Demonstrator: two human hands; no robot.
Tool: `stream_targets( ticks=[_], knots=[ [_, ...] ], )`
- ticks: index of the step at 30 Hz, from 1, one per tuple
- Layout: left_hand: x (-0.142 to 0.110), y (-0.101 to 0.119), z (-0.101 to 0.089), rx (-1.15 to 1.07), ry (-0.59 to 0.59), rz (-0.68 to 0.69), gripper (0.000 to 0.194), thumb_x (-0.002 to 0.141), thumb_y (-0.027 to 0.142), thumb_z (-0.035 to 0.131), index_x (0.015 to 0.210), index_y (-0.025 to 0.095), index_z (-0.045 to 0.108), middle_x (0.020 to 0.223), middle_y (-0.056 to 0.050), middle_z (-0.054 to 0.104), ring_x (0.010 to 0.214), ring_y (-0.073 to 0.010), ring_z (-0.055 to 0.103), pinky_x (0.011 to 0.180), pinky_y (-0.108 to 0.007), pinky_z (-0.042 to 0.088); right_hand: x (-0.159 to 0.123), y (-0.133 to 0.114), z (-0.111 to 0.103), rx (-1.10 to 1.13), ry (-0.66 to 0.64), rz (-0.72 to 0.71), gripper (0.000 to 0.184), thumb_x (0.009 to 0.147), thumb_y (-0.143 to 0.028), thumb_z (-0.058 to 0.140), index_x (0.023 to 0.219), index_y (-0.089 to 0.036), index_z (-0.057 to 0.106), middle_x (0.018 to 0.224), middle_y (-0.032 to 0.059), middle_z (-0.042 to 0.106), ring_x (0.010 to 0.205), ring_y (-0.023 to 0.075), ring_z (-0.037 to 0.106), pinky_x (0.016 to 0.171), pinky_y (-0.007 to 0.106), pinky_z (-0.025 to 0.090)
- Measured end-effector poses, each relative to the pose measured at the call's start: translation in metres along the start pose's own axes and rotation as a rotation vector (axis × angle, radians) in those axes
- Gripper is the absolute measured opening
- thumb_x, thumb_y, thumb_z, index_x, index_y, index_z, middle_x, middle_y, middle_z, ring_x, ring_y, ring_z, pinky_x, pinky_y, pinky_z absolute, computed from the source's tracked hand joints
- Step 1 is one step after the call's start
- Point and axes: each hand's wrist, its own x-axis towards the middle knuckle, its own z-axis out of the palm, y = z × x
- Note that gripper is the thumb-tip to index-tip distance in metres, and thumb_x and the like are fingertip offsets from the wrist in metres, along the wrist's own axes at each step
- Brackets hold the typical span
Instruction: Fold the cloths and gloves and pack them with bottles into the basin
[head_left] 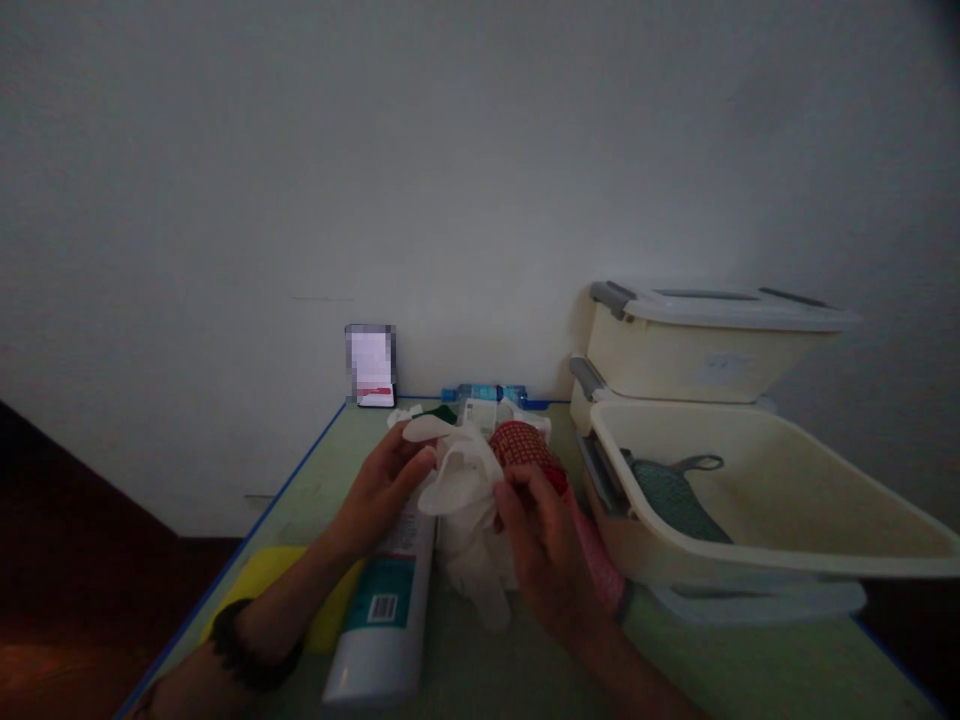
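Note:
Between my two hands a thin white glove [466,520] hangs over the table, its fingers dangling downward. My left hand [386,485] pinches its upper left edge between thumb and fingers. On the other side my right hand [538,530] is closed on the glove's right edge, fingertips curled in. Below my left wrist lies a white bottle [382,620] with a teal label and a barcode. A yellow item [330,610] is partly covered by my left forearm. Behind my right hand sits a red patterned cloth item [521,445], partly hidden.
To the right, an open cream bin [810,555] holds a green textured pouch [675,498] with a loop. Lidded cream bins [675,355] are stacked behind it. A lit phone [371,365] leans on the wall. A blue-labelled plastic bottle [487,393] lies at the table's back edge.

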Motion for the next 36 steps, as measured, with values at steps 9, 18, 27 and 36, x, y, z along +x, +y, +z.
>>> stream_targets(
  ticks=[9,18,27,36],
  knots=[
    [0.002,0.007,-0.033,0.446,-0.134,0.124,0.025,0.090,0.034,0.038,0.103,0.020,0.054,0.100,-0.007,0.063,0.094,-0.0193,0.059,0.086,-0.032,0.045,0.006,0.003,0.003,0.358,0.086,0.267,0.030,0.086,-0.051,0.046,0.090,-0.021,0.048,0.058,-0.0046,0.055,0.043,0.0132,0.054,0.040,0.024,0.040],
    [-0.019,0.027,-0.119,0.994,-0.619,-0.503,0.044,0.040,0.027,0.080,0.081,0.022,0.068,0.092,-0.004,0.071,0.085,-0.0287,0.065,0.071,-0.032,0.049,0.002,0.008,0.003,0.168,0.077,0.144,0.025,0.088,-0.046,0.046,0.082,-0.022,0.048,0.053,-0.0059,0.052,0.046,0.0131,0.053,0.047,0.024,0.043],
    [0.024,-0.006,-0.101,1.033,-0.301,-0.496,0.050,0.072,0.063,0.048,0.070,0.015,0.064,0.064,-0.013,0.067,0.041,-0.0203,0.059,0.042,-0.028,0.043,0.001,0.016,0.008,0.164,0.020,0.159,0.028,0.086,-0.049,0.047,0.084,-0.021,0.050,0.051,-0.0056,0.052,0.044,0.0133,0.051,0.044,0.024,0.041],
    [0.053,0.022,-0.065,1.155,-0.255,-0.239,0.050,0.083,0.061,0.039,0.103,0.025,0.069,0.116,-0.014,0.066,0.107,-0.0329,0.059,0.082,-0.040,0.045,0.005,0.003,-0.001,0.247,0.111,0.214,0.029,0.089,-0.048,0.040,0.097,-0.023,0.053,0.080,0.0025,0.064,0.056,0.0171,0.063,0.044,0.027,0.049]
  ],
)
